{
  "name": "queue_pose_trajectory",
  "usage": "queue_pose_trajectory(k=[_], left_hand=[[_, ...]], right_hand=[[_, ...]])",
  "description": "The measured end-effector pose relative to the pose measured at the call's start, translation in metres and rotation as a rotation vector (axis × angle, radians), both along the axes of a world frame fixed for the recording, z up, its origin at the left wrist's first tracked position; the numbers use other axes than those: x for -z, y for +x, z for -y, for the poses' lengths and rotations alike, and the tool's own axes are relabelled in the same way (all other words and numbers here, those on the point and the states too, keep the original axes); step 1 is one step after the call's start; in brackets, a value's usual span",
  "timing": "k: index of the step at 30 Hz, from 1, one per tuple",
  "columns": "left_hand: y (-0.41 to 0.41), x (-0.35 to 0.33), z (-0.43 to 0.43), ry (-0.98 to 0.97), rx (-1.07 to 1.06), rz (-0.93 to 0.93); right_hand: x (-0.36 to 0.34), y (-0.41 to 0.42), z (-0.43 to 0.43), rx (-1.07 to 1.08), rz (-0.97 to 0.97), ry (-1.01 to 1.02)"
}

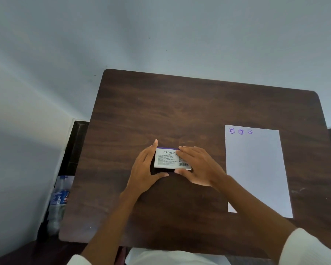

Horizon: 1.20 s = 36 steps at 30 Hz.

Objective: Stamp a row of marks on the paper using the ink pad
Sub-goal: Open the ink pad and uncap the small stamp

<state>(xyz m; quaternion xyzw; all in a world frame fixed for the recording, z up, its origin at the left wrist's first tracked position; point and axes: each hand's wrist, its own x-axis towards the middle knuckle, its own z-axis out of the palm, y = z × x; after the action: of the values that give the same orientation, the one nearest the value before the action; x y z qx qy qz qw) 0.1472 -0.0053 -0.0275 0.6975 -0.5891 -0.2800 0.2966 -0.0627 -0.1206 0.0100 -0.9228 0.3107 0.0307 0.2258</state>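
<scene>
The ink pad (169,159), a small flat box with a white printed label and a purple edge, lies in the middle of the dark wooden table (180,104). My left hand (147,167) cups its left side, thumb along the near edge. My right hand (197,163) lies over its right end, fingers on the lid and thumb at the near corner. A white sheet of paper (256,169) lies to the right, carrying a row of three purple round marks (241,131) along its top left. No stamp is visible.
A plastic water bottle (58,199) stands on the floor left of the table. Pale walls rise behind. White sleeves and a white garment show at the bottom edge.
</scene>
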Motion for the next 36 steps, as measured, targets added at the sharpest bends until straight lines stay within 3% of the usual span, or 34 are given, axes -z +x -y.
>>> queue_pose_trajectory(k=[5, 15, 24, 30, 33, 36], left_hand=[[0.001, 0.003, 0.0, 0.024, -0.057, -0.037], [-0.004, 0.005, -0.003, 0.048, -0.177, -0.068], [-0.024, 0.003, -0.006, 0.051, -0.251, -0.039], [-0.025, 0.004, -0.007, 0.07, -0.284, -0.051], [-0.027, 0.004, -0.009, 0.076, -0.324, -0.07], [-0.033, 0.006, -0.011, 0.072, -0.34, -0.052]], right_hand=[[-0.017, 0.012, 0.034, 0.064, 0.104, 0.125], [0.006, 0.047, 0.059, 0.477, 0.104, 0.199], [0.012, 0.049, 0.055, 0.439, 0.034, 0.069], [-0.026, 0.007, 0.051, 0.626, 0.265, 0.075], [-0.043, -0.039, 0.033, 0.675, 0.215, 0.054], [-0.041, -0.065, 0.008, 0.584, 0.083, 0.104]])
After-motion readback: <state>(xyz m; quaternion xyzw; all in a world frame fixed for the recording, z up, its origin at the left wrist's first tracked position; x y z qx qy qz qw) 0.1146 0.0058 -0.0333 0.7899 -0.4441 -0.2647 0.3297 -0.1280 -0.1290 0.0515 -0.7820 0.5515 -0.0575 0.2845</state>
